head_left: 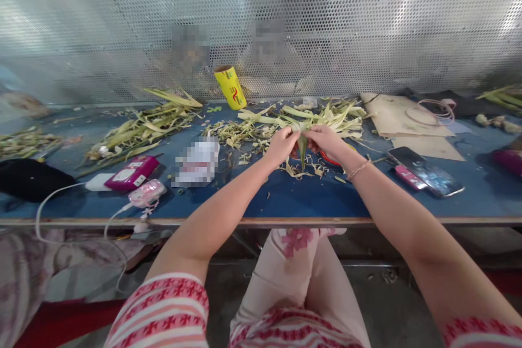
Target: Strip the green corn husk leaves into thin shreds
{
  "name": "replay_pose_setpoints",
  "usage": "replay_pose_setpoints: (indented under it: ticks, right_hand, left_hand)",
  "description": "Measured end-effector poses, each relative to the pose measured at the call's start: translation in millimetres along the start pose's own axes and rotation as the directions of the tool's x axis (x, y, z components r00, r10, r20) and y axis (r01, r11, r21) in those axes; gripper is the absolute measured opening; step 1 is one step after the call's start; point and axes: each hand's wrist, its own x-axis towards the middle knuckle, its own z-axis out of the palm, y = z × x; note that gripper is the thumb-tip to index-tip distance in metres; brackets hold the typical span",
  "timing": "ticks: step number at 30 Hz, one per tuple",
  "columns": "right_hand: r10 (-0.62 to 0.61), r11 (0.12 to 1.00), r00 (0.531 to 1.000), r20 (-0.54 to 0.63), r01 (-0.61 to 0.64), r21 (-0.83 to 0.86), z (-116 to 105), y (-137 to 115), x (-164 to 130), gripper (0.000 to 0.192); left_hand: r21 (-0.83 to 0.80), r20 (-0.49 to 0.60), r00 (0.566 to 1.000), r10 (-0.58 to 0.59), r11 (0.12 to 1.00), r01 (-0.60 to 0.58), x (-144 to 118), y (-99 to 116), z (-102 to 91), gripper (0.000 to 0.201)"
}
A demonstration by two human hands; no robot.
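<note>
Between my two hands is a pale green leafy plant piece, broad at the top and narrowing to a point below point(302, 151). My left hand point(283, 145) pinches its upper left side with closed fingers. On the other side my right hand point(326, 141) grips its upper right edge, fingers closed too. Behind the hands lies a heap of yellow-green leaves and stalks point(342, 115). Chopped plant scraps point(244, 133) spread to the left of my left hand. A red rim point(331, 160), partly hidden, shows under my right hand.
A yellow cardboard tube point(230, 88) stands against the perforated metal panel point(326, 27). Leaves point(150, 125), a magenta box point(132, 173) and a corded pink case point(147, 193) are left. Phones point(428, 171) and brown paper point(399, 114) lie right on the blue table point(318, 198).
</note>
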Motion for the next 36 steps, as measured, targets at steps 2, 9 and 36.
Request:
replay_pose_setpoints:
  ticks: [2,9,36]
  right_hand:
    - [0.006,1.000,1.000,-0.008,-0.006,0.005,-0.7,-1.4,-0.3,0.036]
    - [0.027,0.999,0.999,0.019,-0.028,0.046,-0.9,-2.8,-1.4,0.037]
    - [-0.055,0.986,0.994,0.096,0.070,-0.153,-5.6,4.2,4.0,0.033]
  left_hand:
    - [0.029,-0.024,1.000,0.019,0.999,-0.019,-2.8,3.1,-0.5,0.023]
    - [0.047,0.008,0.999,0.045,0.998,-0.046,-3.3,2.7,-0.2,0.020]
    - [-0.162,0.035,0.999,0.022,0.987,-0.016,3.0,-4.4,3.7,0.014]
